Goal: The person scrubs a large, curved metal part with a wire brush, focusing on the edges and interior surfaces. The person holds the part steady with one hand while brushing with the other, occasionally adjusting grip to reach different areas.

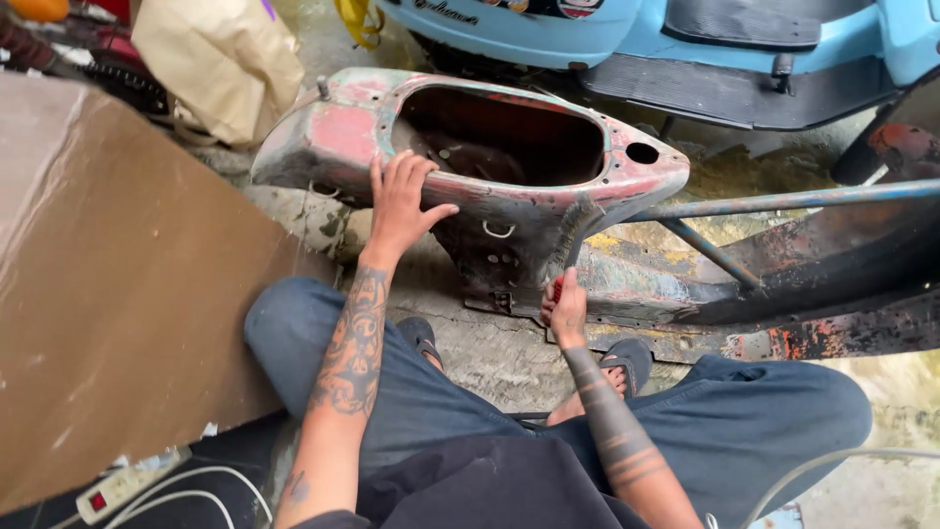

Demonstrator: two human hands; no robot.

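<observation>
Seen from the head camera, a seated person in grey-blue trousers [411, 392] and dark sandals [627, 360] faces a stripped, rusted scooter body shell of worn red and grey metal [509, 186], which rests on the stained concrete floor [490, 353] directly ahead of the knees.

The left hand [401, 201] lies flat on the shell's near rim, fingers spread apart and pressing on the metal beside the large open seat cavity (nothing is clasped in it). The right hand [566, 312] is lower down, at the foot of the shell's front face, its fingers closed around a small red-handled tool [557, 290]; the tool's working end is hidden against the metal, so its kind cannot be told.

A bare steel tube frame [774, 203] runs off to the right from the shell. A pale blue scooter [685, 39] stands just behind. A large brown cardboard sheet [108, 294] leans at the left, a tan paper bag [220, 59] beyond it, and a white power strip with a red switch [122, 485] lies near the lower left corner.
</observation>
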